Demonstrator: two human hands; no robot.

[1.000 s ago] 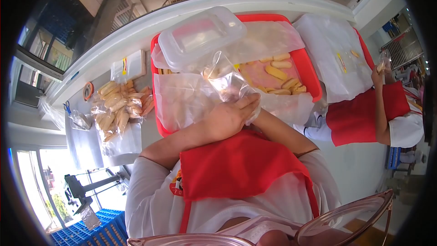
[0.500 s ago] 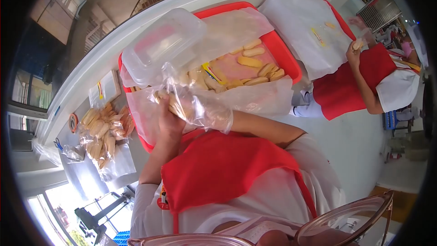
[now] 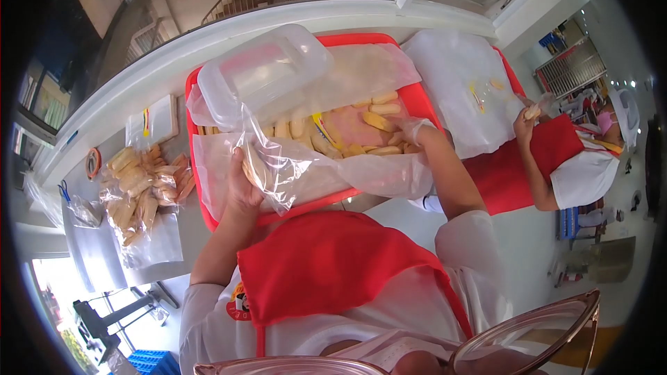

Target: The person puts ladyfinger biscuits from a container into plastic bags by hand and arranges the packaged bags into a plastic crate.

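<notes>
My left hand [image 3: 244, 184] is wrapped round a clear plastic bag [image 3: 281, 173] with finger-shaped biscuits in its lower left part. The bag's loose end spreads over the front of a red tray [image 3: 196, 191]. At the tray's right side, my right hand [image 3: 415, 133], in a clear glove, reaches in among the loose biscuits [image 3: 379, 121]. Its fingertips are partly hidden there, and whether they grip a biscuit is unclear. Translucent sheets [image 3: 368, 66] line the tray. A yellow-labelled strip [image 3: 325, 130] lies among the biscuits.
A clear plastic container [image 3: 260, 73] rests on the tray's back left. Filled biscuit bags [image 3: 139, 187], orange tape [image 3: 93, 163] and blue-handled scissors [image 3: 64, 191] are at the left. A covered tray [image 3: 458, 90] stands at the right, beside a co-worker in a red apron [image 3: 514, 167].
My hands were together at the bag. My right hand has since come out of it and moved right to the loose biscuits, while my left hand keeps hold of the bag.
</notes>
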